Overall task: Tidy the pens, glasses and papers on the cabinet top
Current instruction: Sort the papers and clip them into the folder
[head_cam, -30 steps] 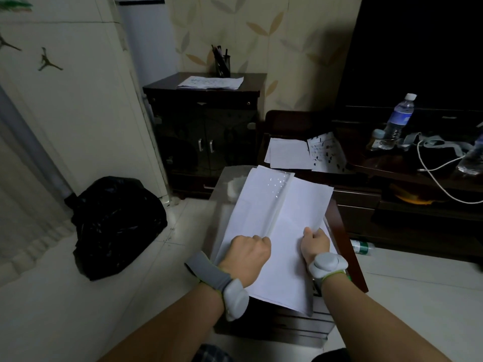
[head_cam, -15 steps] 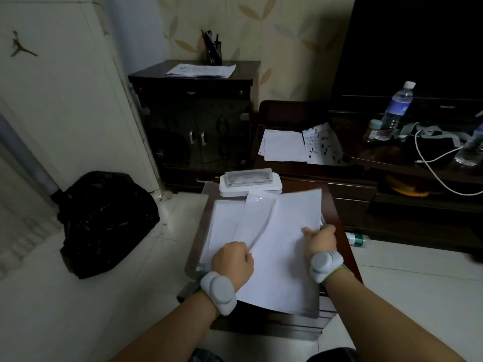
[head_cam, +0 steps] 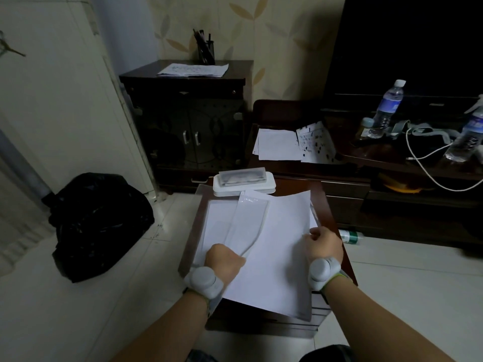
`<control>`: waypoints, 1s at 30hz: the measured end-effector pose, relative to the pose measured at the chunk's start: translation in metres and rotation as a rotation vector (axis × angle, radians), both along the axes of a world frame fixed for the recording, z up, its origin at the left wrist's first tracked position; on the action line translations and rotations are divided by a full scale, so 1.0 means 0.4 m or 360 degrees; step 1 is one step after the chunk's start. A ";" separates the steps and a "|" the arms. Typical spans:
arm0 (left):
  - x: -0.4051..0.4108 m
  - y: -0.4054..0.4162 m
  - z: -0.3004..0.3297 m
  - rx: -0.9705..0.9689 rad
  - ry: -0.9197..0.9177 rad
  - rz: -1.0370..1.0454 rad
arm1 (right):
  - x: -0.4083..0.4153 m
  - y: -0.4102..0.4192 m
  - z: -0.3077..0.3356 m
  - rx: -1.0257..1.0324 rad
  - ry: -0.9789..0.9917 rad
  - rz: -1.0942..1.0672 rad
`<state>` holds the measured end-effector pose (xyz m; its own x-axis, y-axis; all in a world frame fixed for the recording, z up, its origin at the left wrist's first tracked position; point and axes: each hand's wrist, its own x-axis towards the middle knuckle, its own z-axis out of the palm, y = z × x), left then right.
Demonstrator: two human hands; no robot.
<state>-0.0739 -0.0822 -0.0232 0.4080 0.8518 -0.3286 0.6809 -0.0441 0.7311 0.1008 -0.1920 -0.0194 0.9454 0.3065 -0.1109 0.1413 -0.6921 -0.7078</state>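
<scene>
On the small cabinet top (head_cam: 331, 215) lie 1 clear folder (head_cam: 209, 223), 1 large white sheet (head_cam: 277, 246) and 1 white glasses case (head_cam: 244, 182) at the far edge. The left hand (head_cam: 224, 261) grips the folder's curled flap; the right hand (head_cam: 325, 244) pinches the sheet's right edge. Both forearms reach forward.
</scene>
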 end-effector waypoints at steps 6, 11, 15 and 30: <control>0.014 -0.012 -0.012 0.0184 0.0181 -0.0370 | -0.003 -0.002 -0.018 -0.0130 -0.0062 0.0026; 0.023 -0.022 -0.035 0.0515 0.0402 -0.0442 | -0.005 -0.009 -0.051 -0.0085 -0.0148 0.0043; 0.026 -0.027 -0.044 0.0635 0.0492 -0.0507 | -0.031 -0.008 -0.045 0.0091 -0.0325 0.0033; 0.004 0.005 -0.024 0.0493 0.0311 -0.0611 | -0.155 0.138 -0.061 0.0516 0.0787 0.0167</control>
<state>-0.0722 -0.0804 -0.0327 0.6659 0.7223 -0.1865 0.6955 -0.5106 0.5055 0.0389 -0.1367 -0.0437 0.7682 0.4873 -0.4153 -0.2027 -0.4302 -0.8797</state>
